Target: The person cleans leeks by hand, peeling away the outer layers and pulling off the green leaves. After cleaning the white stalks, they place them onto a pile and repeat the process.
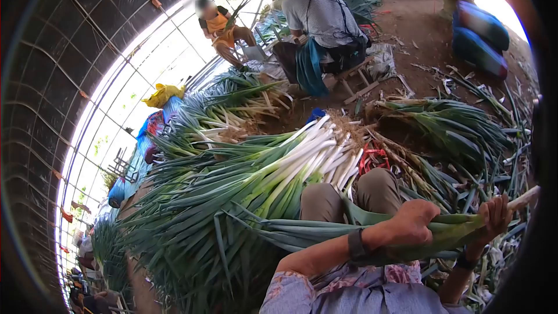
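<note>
One long leek (pixel 453 221) lies across my lap, its green leaves trailing left and its pale root end at the far right. My left hand (pixel 411 222), with a dark band on the wrist, is closed on its leaves above my knees. Near the white stem, the fingers of my right hand (pixel 494 216) are wrapped round the same leek. A large pile of leeks (pixel 232 197) spreads in front and to the left, white stems towards my knees. Red ties (pixel 374 159) lie beside the root ends.
Another leek heap (pixel 456 125) lies at the right. Ahead, a person in a grey shirt (pixel 325 14) sits on a low stool; a person in orange (pixel 218 25) holds leaves farther back. Blue sacks (pixel 479 49) stand upper right. Leaf scraps litter the ground. Netting (pixel 52 93) curves along the left.
</note>
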Motion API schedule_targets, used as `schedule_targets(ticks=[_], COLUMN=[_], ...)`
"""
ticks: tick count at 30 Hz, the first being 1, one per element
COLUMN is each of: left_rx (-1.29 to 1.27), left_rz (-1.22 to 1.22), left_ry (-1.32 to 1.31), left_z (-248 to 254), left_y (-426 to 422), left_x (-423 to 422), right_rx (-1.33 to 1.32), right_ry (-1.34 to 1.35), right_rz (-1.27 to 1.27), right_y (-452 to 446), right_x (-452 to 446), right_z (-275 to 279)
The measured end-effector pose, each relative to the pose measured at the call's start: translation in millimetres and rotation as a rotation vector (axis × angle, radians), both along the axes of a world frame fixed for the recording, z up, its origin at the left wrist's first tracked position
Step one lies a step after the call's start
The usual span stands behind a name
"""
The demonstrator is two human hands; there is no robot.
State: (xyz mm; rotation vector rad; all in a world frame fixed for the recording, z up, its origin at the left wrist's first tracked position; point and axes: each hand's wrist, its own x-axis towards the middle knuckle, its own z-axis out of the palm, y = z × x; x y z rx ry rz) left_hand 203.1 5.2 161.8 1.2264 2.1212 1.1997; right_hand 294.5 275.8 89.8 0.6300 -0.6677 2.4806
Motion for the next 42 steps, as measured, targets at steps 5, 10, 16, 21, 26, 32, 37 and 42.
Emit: schedule_targets(ticks=[5, 10, 16, 21, 26, 32, 37, 42], left_rx=[-0.063, -0.063, -0.064, -0.072, -0.077, 0.004, 0.008, 0.114], left_rz=[0.091, 0.186, 0.216, 0.205, 0.157, 0.206, 0.242, -0.040], left_ry=[0.095, 0.174, 0.162, 0.132, 0.033, -0.084, -0.086, -0.264], left_z=[10.9, 4.3, -7.9, -11.2, -17.2, -15.9, -17.2, -22.1], left_y=[-6.2, -11.1, -10.7, -7.0, 10.2, 9.4, 13.8, -2.9], left_x=[-2.4, -6.4, -5.7, -8.9, -12.4, -8.8, -10.0, -32.0], right_rx=[0.127, 0.179, 0.293, 0.367, 0.550, 0.321, 0.409, 0.408], right_ry=[-0.304, -0.547, -0.751, -0.973, -0.992, -0.929, -0.948, -0.887], right_rz=[-0.038, -0.128, -0.316, -0.397, -0.299, -0.055, 0.010, -0.030], right_y=[-30.8, -39.8, -29.6, -27.2, -60.3, -74.6, -74.8, -102.9], right_x=[-15.2, -7.5, 1.6, 13.1, 15.7, 14.5, 16.6, 7.1], right_z=[22.8, -12.5, -38.6, -42.0, -35.3, -34.9, -57.4, -28.9])
